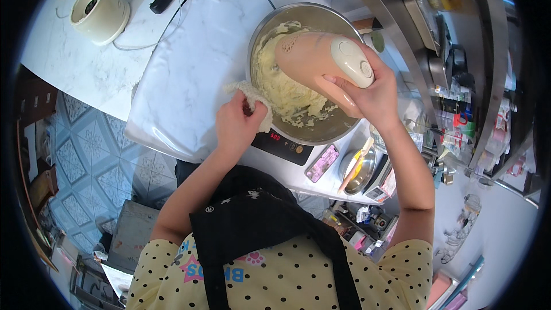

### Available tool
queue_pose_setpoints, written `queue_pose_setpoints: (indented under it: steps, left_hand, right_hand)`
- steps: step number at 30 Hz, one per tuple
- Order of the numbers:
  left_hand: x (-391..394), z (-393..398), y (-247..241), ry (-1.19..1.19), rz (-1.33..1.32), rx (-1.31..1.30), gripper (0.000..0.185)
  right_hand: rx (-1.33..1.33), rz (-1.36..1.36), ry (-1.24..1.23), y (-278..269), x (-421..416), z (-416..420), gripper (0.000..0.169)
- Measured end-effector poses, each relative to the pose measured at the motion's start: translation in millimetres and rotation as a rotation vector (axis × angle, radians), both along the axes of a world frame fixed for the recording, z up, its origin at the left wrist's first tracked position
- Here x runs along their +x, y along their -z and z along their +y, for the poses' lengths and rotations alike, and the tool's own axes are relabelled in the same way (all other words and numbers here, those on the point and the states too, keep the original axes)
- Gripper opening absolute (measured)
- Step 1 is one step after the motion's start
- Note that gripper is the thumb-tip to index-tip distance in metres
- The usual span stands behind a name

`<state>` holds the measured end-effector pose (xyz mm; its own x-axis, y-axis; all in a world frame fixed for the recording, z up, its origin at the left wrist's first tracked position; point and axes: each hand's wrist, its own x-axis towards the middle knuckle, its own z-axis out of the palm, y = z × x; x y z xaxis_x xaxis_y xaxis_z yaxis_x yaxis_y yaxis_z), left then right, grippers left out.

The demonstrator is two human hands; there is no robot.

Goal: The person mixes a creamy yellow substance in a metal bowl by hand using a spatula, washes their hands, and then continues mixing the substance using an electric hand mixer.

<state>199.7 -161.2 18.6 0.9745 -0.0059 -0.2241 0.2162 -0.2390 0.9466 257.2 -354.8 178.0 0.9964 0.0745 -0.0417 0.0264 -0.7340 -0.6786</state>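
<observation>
My right hand (374,90) grips a peach-coloured electric hand mixer (308,58) with a white top, held over a large stainless steel mixing bowl (301,137). Pale yellow creamy mixture (280,90) lies in the bowl and clings to its wall; the beaters are mostly hidden under the mixer. My left hand (241,120) pinches a cream-coloured cloth (262,112) against the bowl's near left rim. Beneath the bowl is a black induction cooker (297,153) with a lit red display.
A phone (322,163) and a small metal bowl (366,176) with yellow contents and a spatula (354,171) lie near the counter's front edge. A cream appliance base (100,15) stands far left on the marble-patterned counter (185,64). Metal shelving (394,21) rises at the right.
</observation>
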Motion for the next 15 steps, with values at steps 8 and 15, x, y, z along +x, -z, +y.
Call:
queue_pose_setpoints:
  steps: [8,15]
  left_hand:
    - [-2,-3,5,-0.056,0.01,-0.141,0.021]
    - [-4,-6,9,-0.092,0.025,-0.203,0.022]
  right_hand:
    - [-0.023,-0.009,0.028,2,8,-10,0.055]
    - [-0.037,0.035,0.062,-1,9,-23,0.058]
